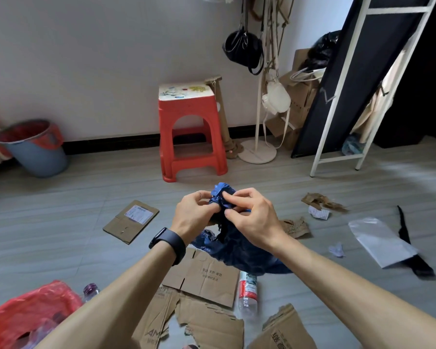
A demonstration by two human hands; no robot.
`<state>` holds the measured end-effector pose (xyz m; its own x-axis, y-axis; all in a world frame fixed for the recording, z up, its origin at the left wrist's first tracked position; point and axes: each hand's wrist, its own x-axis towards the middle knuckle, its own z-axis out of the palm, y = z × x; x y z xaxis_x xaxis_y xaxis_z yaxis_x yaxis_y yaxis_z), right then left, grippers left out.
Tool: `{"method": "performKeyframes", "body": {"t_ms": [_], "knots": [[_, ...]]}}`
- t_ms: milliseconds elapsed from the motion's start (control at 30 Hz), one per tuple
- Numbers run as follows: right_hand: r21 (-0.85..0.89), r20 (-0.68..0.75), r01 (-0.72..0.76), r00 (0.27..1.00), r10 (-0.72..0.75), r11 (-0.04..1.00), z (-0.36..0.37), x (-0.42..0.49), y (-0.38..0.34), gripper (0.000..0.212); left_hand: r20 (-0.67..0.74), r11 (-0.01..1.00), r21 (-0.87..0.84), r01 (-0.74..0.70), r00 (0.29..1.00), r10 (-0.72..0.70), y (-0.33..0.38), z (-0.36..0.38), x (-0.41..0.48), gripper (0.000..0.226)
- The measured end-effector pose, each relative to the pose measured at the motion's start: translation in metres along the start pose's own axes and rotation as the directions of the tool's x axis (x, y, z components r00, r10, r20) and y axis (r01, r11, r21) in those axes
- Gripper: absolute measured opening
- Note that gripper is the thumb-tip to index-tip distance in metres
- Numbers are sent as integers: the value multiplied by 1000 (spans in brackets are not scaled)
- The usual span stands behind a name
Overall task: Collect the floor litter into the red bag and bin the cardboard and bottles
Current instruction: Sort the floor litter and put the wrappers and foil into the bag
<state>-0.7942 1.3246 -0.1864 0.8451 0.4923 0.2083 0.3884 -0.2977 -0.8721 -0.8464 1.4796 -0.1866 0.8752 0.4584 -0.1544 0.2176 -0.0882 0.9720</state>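
Head view: the 2 hands meet at the centre of the picture, above the floor [61, 222]. The left hand [191, 212] and the right hand [249, 217] both pinch a crumpled blue plastic film [223, 197]. Their fingers curl into its bunched top, and the loose rest hangs down between the wrists. The film looks light, soft and slippery, and likely to spring open. It wants squeezing into a tight ball and holding around the whole wad, not by 1 corner.

The translucent red plastic bag [30, 311] lies slack at the near left; its mouth cannot be made out. Just beside it shows a clear bottle with a purple cap [91, 290]. A clear plastic bottle with a red label [247, 293] lies near centre, just beside the flat brown cardboard sheets [204, 278]. The bottles seem light and apt to roll, so grasp them round the body. The cardboard looks stiff, so lift it by an edge.

A labelled cardboard piece [131, 220] lies left of the hands. Brown paper scraps [320, 201] and a white plastic mailer [380, 240] lie to the right. The grey-blue bin with a red liner [35, 149] stands far left by the wall.
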Motion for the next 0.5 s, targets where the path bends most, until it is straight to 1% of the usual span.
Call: {"method": "performKeyframes", "body": {"t_ms": [67,100,167,233,333,367,400,433,500], "knots": [[20,63,-23,998,22,1000,0,0,-4,41,63,994,-110,25,998,-19,4,-4,-1,32],[32,79,-47,996,44,998,-1,2,-5,42,75,992,-126,21,997,-11,5,-7,-2,32],[63,100,-92,991,85,994,-3,6,-6,41,73,992,-125,6,997,3,8,-11,-4,22],[131,143,-129,984,111,983,-7,10,-4,39,68,997,-76,-24,997,29,8,-13,-6,19],[223,253,-200,957,141,954,-12,10,0,33,33,990,79,-121,992,118,5,-15,-3,31],[215,252,-209,956,152,954,-13,9,1,24,11,984,117,-138,990,138,5,-15,-2,33],[188,211,-206,963,165,960,-12,10,2,13,-5,979,135,-151,988,153,6,-16,-3,34],[153,155,-207,971,183,966,-12,9,3,11,-11,977,134,-163,986,166,7,-16,-3,34],[128,90,-238,970,227,963,-9,9,4,40,-2,980,102,-171,985,172,9,-14,-5,30]]}}
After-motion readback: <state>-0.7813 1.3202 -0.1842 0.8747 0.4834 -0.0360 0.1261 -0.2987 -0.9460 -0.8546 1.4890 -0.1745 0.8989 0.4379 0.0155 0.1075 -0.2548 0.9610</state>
